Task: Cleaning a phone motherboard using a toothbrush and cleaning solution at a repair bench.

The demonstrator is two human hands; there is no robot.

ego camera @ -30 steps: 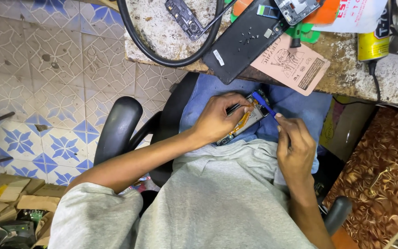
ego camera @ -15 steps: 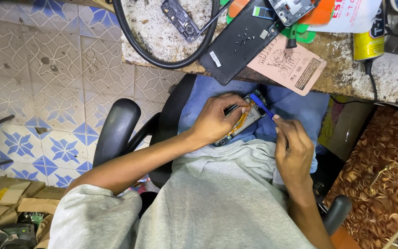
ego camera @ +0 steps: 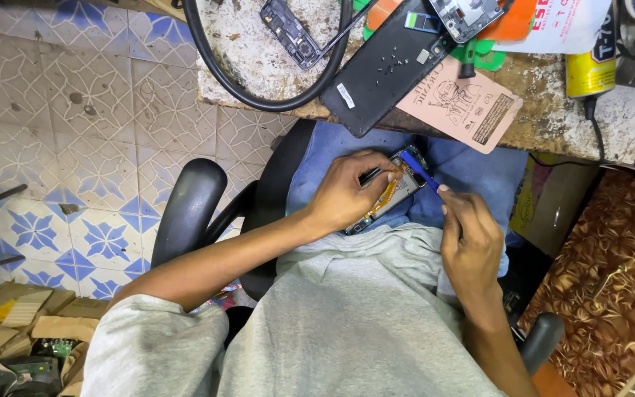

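My left hand (ego camera: 347,192) grips an opened phone (ego camera: 400,190) on my lap, its insides showing an orange ribbon cable. My right hand (ego camera: 470,242) pinches a thin blue tool (ego camera: 420,170), whose tip rests on the phone's upper end. Both hands sit over my blue jeans (ego camera: 472,167), just below the worktable edge. My left fingers hide the phone's left side.
The worn worktable (ego camera: 553,117) above holds a black phone back panel (ego camera: 384,70), a pink card (ego camera: 458,103), a black cable loop (ego camera: 259,95), a phone frame (ego camera: 292,33) and a yellow can (ego camera: 589,66). Black chair armrests (ego camera: 189,209) flank me; tiled floor lies left.
The view has shifted slightly. My right hand has slid the blue tool a little along the phone's top end; the left hand keeps its hold.
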